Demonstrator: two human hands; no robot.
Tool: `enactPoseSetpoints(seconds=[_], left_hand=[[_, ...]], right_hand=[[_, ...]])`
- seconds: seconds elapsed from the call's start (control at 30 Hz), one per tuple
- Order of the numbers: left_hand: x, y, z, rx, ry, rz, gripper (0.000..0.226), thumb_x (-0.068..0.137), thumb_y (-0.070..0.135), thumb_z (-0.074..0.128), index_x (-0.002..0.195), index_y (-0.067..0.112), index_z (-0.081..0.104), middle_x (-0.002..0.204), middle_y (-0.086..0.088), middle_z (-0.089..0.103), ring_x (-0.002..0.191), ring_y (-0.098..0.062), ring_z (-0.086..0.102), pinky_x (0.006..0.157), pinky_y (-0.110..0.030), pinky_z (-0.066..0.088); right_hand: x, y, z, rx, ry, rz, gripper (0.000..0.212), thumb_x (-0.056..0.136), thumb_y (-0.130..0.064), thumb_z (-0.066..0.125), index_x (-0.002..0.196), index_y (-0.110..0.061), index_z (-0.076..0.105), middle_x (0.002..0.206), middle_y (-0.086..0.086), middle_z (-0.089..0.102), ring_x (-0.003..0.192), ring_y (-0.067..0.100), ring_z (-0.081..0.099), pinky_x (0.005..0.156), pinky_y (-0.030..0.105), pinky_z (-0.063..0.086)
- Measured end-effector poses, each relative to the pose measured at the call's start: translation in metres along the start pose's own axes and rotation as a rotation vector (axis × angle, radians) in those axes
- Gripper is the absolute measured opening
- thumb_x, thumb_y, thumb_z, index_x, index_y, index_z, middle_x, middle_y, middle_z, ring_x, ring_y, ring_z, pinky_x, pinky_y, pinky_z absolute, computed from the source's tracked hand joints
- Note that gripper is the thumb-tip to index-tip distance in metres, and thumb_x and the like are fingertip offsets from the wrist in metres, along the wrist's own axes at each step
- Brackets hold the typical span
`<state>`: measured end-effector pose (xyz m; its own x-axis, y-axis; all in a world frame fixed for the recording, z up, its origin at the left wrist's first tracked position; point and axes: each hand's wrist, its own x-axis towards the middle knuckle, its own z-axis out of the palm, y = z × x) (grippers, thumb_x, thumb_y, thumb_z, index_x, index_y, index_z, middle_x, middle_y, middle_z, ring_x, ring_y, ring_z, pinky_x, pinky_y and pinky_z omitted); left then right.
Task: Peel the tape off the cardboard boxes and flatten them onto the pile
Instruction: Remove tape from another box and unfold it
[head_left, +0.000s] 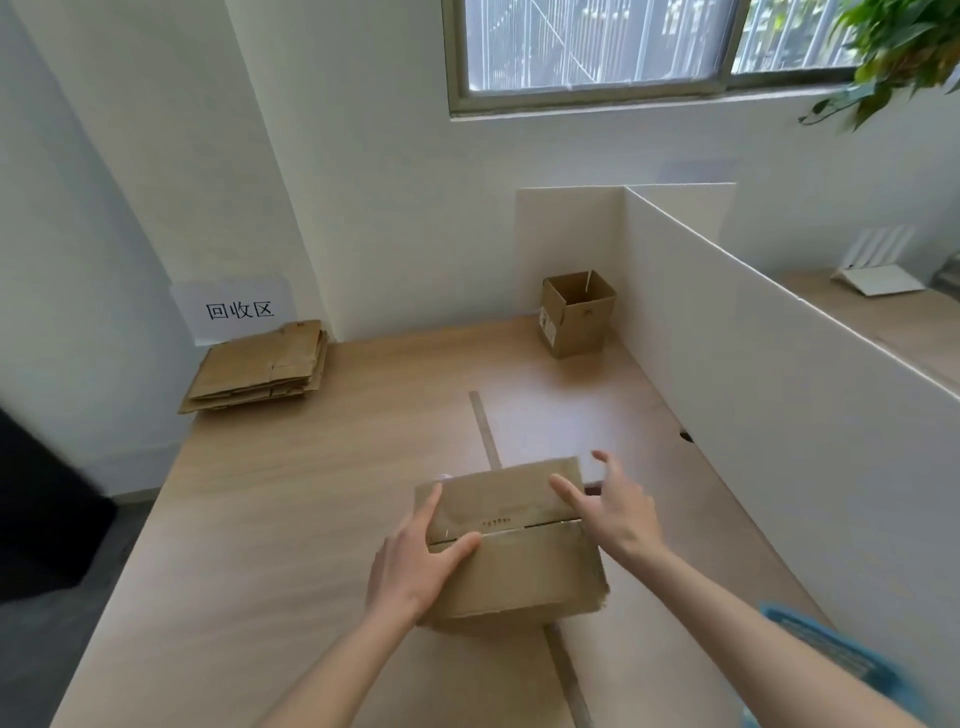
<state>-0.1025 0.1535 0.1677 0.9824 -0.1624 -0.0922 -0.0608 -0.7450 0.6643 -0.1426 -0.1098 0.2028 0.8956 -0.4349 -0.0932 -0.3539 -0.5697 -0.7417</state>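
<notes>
A closed cardboard box (511, 540) sits on the near part of the wooden table (311, 493), right in front of the person, its two top flaps meeting along a seam that runs across the lid. The left hand (415, 564) grips the box's left side, with the thumb laid across the seam and a finger stretched along the far left edge. The right hand (610, 506) is spread and relaxed above the right end of the lid, fingers straight; one fingertip looks to touch the top flap, though I cannot say for sure that it makes contact. It holds nothing.

A grey strip (485, 428) runs along the table from under the box toward the far side, and shows again on the near side of the box.

At the far left corner of the table lies the pile of flattened cardboard (260, 366), several sheets stacked flat; I cannot count them exactly. On the wall just behind it hangs a white paper sign (236, 309) with three printed characters. At the far right corner a second cardboard box (576, 314) stands upright with its top open, well apart from both the pile and the near box. So there are two standing boxes and one pile.

A white partition (779, 395) walls off the right side of the table, close beside the right hand. Nothing lies on the tabletop between the near box and the pile. A window (623, 47) is set high in the far wall, with green leaves (893, 52) hanging at the upper right.
</notes>
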Motion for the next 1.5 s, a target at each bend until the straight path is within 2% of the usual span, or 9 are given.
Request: enactPoseSetpoints(seconds=[0.13,0.23,0.33,0.43,0.73,0.9,1.23,1.33,1.5], left_hand=[[-0.008,-0.023,0.038,0.047,0.038,-0.125,0.093,0.073,0.086,0.055,0.155,0.053,0.023,0.150,0.010,0.047,0.132,-0.019,0.051,0.093,-0.034,0.048],[0.000,-0.016,0.054,0.137,0.107,-0.073,0.087,0.081,0.080,0.052,0.156,0.046,0.026,0.165,0.000,0.024,0.147,-0.023,0.032,0.107,-0.040,0.041],[0.011,-0.013,0.054,0.352,0.147,0.084,0.078,0.090,0.076,0.042,0.158,0.043,0.021,0.170,-0.011,0.000,0.155,-0.030,0.008,0.126,-0.042,0.016],[0.017,-0.013,0.051,0.531,0.091,0.269,0.078,0.089,0.083,0.027,0.153,0.047,0.003,0.166,-0.004,-0.029,0.154,-0.028,-0.023,0.125,-0.043,-0.012],[0.028,0.000,0.063,0.644,-0.159,0.328,0.117,0.069,0.100,0.017,0.162,0.032,-0.006,0.167,-0.001,-0.025,0.150,-0.020,-0.032,0.123,-0.052,-0.015],[0.017,-0.004,0.060,0.625,-0.132,0.359,0.118,0.063,0.104,0.011,0.160,0.037,0.007,0.170,0.003,-0.006,0.154,-0.018,-0.016,0.124,-0.051,-0.007],[0.009,-0.003,0.064,0.596,-0.136,0.382,0.116,0.065,0.104,0.019,0.158,0.035,0.013,0.168,0.000,0.000,0.154,-0.020,-0.010,0.123,-0.055,-0.007],[0.011,-0.006,0.065,0.564,-0.153,0.374,0.118,0.065,0.106,0.018,0.159,0.036,0.008,0.169,-0.001,-0.009,0.153,-0.016,-0.021,0.121,-0.057,-0.015],[0.016,-0.006,0.065,0.560,-0.168,0.356,0.118,0.064,0.107,0.018,0.159,0.038,0.004,0.168,-0.002,-0.020,0.151,-0.015,-0.029,0.120,-0.057,-0.017]], right_hand=[[-0.009,0.044,0.037,0.058,-0.211,-0.022,0.078,0.087,-0.053,0.069,0.151,-0.035,0.028,0.134,-0.007,0.060,0.118,0.021,0.061,0.100,0.038,0.048],[-0.011,0.064,0.055,0.153,-0.225,-0.057,0.063,0.095,-0.053,0.060,0.148,-0.046,0.027,0.128,-0.026,0.055,0.120,0.010,0.058,0.094,0.028,0.047],[-0.003,0.066,0.065,0.200,-0.203,-0.079,0.058,0.097,-0.052,0.056,0.147,-0.048,0.026,0.130,-0.024,0.057,0.117,0.006,0.059,0.100,0.037,0.049],[0.004,0.065,0.070,0.191,-0.251,-0.071,0.065,0.098,-0.054,0.054,0.151,-0.048,0.018,0.134,-0.022,0.053,0.120,0.010,0.058,0.102,0.039,0.048],[0.016,0.069,0.062,0.130,-0.296,-0.026,0.069,0.093,-0.059,0.058,0.150,-0.049,0.019,0.125,-0.011,0.063,0.112,0.019,0.064,0.098,0.043,0.051],[0.002,0.074,0.051,0.002,-0.275,-0.041,0.077,0.084,-0.076,0.054,0.150,-0.052,0.022,0.122,-0.005,0.066,0.113,0.019,0.062,0.096,0.044,0.051],[-0.015,0.075,0.049,0.040,-0.297,-0.043,0.078,0.084,-0.079,0.049,0.151,-0.053,0.018,0.133,-0.013,0.062,0.114,0.017,0.062,0.098,0.043,0.051],[-0.019,0.082,0.043,0.242,-0.379,-0.051,0.081,0.080,-0.078,0.061,0.150,-0.055,0.027,0.137,-0.018,0.059,0.118,-0.001,0.058,0.096,0.029,0.051],[-0.036,0.105,0.030,0.346,-0.408,-0.102,0.077,0.063,-0.069,0.085,0.131,-0.047,0.057,0.126,-0.026,0.065,0.113,-0.002,0.064,0.089,0.024,0.057]])
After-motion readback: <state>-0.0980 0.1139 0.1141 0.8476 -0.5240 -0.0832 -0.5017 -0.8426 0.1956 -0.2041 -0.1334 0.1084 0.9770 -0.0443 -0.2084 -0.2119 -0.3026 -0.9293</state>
